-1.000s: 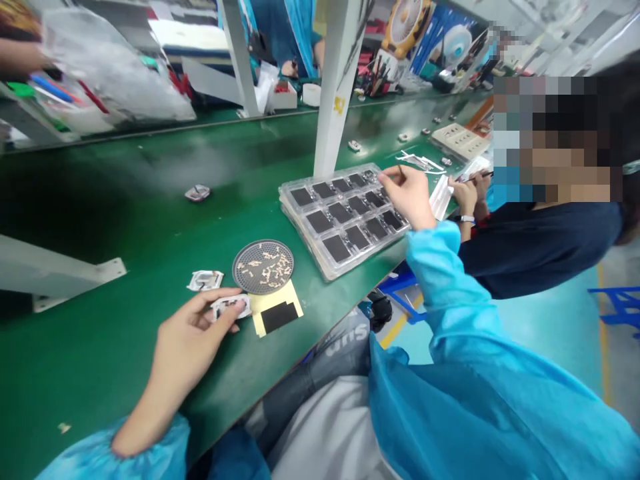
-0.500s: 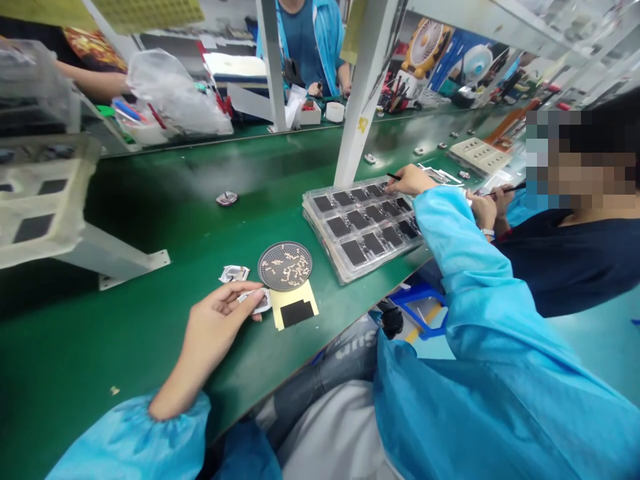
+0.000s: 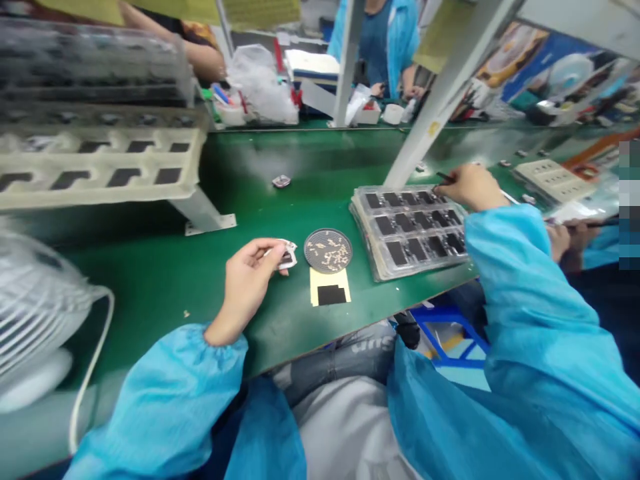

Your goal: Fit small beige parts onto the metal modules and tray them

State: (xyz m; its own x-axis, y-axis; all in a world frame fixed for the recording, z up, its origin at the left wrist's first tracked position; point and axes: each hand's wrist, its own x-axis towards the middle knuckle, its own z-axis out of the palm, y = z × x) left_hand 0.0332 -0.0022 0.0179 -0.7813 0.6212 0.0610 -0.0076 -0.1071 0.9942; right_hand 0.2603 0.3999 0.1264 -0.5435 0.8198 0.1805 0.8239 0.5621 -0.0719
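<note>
My left hand pinches a small white-framed part with a dark middle, between thumb and fingers, just left of a round dark dish. Small beige pieces lie in that dish. Below it is a yellow sheet carrying a black rectangular piece. Over the far right edge of a clear tray, my right hand is closed on a thin dark tool, whose exact kind is unclear. Rows of black square pieces fill the tray. My right fingertips are partly hidden.
A white fan with a cable stands at the left, below a raised cream tray. A slanted metal post rises behind the clear tray. Another small part lies farther back. Co-workers sit opposite and at the right.
The view has swung left, bringing the fan into sight. My left hand has moved farther from the table's front edge with the white-framed part. My right hand stays at the tray's far edge.
</note>
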